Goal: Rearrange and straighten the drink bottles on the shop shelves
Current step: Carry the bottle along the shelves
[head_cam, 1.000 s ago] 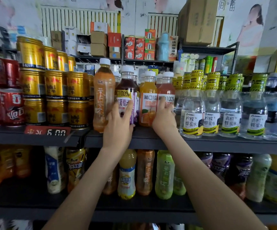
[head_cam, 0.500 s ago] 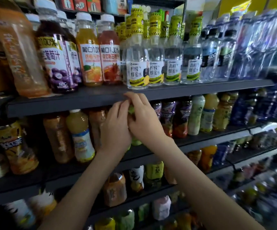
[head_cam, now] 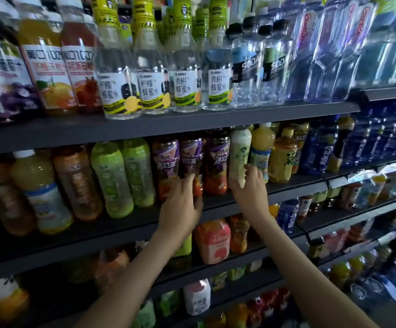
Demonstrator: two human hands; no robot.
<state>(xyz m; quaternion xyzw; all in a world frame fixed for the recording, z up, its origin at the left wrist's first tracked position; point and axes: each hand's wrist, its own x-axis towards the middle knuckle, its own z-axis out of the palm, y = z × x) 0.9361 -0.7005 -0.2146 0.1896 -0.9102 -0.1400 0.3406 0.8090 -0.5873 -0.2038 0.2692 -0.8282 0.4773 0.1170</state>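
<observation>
On the second shelf [head_cam: 121, 224] stands a row of drink bottles. My left hand [head_cam: 180, 207] wraps around the base of the middle of three purple-labelled dark tea bottles [head_cam: 191, 155]. Just to the right, my right hand [head_cam: 250, 185] grips the lower part of a pale cream bottle with a green logo [head_cam: 240, 147]. Both bottles stand upright on the shelf. Left of them are two green bottles [head_cam: 123, 176], an orange-brown bottle [head_cam: 78, 183] and a yellow juice bottle [head_cam: 38, 185]. A yellow juice bottle [head_cam: 262, 147] stands right of the pale bottle.
The top shelf [head_cam: 168, 125] holds juice bottles [head_cam: 47, 72], clear honey-water bottles [head_cam: 121, 91], soda bottles [head_cam: 246, 67] and water bottles. Blue drink bottles [head_cam: 322, 150] fill the right of the second shelf. Lower shelves carry more bottles, among them a pink one [head_cam: 214, 242].
The view has dropped from the top shelf to the second one and shifted right. Both hands left the top-shelf juice bottles, came together below, then moved right onto the tea bottle and pale bottle.
</observation>
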